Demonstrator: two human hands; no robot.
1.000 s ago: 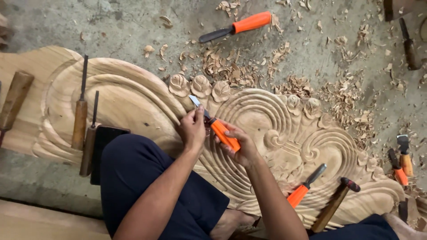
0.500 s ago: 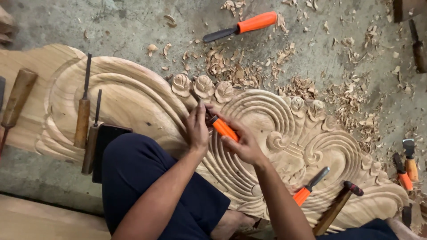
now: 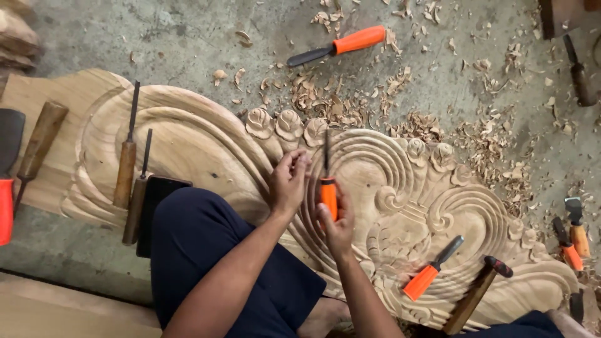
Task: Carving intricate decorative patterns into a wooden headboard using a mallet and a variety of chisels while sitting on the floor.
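A broad pale wooden panel (image 3: 206,150), carved with smooth ridged swirls and rounded flower buds, lies flat on a rough grey concrete floor (image 3: 188,37) strewn with curled shavings. At the panel's middle, the right hand (image 3: 335,222) wraps an orange-handled chisel (image 3: 327,181), blade pointing far. Just left, the left hand (image 3: 288,181) has fingertips pressed together, resting on the carving.
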